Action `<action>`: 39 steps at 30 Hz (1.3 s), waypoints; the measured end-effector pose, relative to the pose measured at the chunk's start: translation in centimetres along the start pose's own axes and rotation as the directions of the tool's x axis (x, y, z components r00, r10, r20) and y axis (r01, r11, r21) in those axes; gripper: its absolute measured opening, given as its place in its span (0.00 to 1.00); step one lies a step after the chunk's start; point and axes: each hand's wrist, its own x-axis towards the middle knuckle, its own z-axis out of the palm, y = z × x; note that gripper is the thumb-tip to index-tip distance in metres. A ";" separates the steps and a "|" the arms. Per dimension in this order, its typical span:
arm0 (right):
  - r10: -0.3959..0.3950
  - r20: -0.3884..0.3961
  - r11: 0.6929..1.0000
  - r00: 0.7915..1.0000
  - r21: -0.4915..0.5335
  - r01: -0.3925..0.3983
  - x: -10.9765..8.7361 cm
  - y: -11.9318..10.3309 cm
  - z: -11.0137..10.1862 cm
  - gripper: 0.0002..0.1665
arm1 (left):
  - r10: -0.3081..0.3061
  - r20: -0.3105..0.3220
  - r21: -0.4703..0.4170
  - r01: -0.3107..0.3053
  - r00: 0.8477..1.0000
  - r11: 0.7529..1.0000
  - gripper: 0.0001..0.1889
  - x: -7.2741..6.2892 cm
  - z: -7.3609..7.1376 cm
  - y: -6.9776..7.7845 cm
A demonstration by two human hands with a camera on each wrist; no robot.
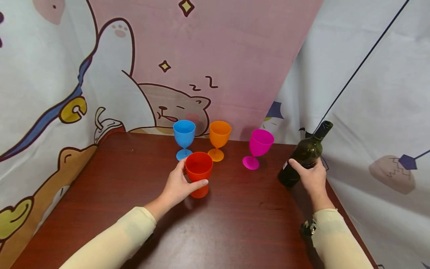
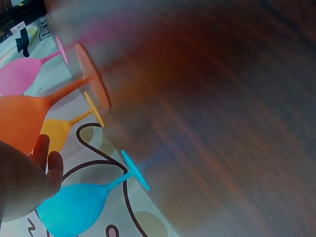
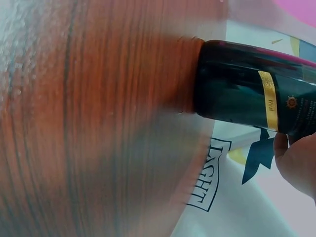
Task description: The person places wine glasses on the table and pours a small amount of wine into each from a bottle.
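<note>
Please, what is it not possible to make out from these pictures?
Head view: some fingers of the left hand are hidden behind the red cup.
Left wrist view: the red cup's rim is cut off by the left edge.
Right wrist view: the bottle's top is cut off by the right edge; white print on its label is too small.

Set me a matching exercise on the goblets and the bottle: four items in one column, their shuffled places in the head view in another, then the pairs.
1. Red plastic-looking goblet
2. Blue plastic-looking goblet
3. Bright pink plastic-looking goblet
4. Dark green long-necked bottle

A. Between the orange goblet and the bottle
B. Held by the right hand
C. Held by the left hand
D. Leftmost goblet

Pairs: 1-C, 2-D, 3-A, 4-B
</note>
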 end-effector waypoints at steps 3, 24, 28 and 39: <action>0.006 -0.011 1.000 1.000 -0.001 -0.006 -0.1 0.1 0.0 0.47 | -0.007 0.002 -0.001 0.007 1.000 1.000 0.50 0.0 0.1 0.0; -0.323 -0.016 0.938 0.946 -0.135 0.318 -4.7 -3.0 -0.8 0.49 | -0.022 0.003 -0.026 0.022 1.000 0.999 0.50 0.1 0.2 0.0; -0.415 0.045 0.892 0.909 -0.174 0.417 -6.0 -4.5 -0.7 0.50 | -0.023 0.000 -0.025 0.023 1.000 0.999 0.50 0.1 0.1 0.0; -0.644 0.175 0.719 0.745 -0.193 0.667 -8.6 -8.2 1.3 0.50 | 0.000 0.000 -0.022 0.000 1.000 1.000 0.50 0.2 0.3 -0.3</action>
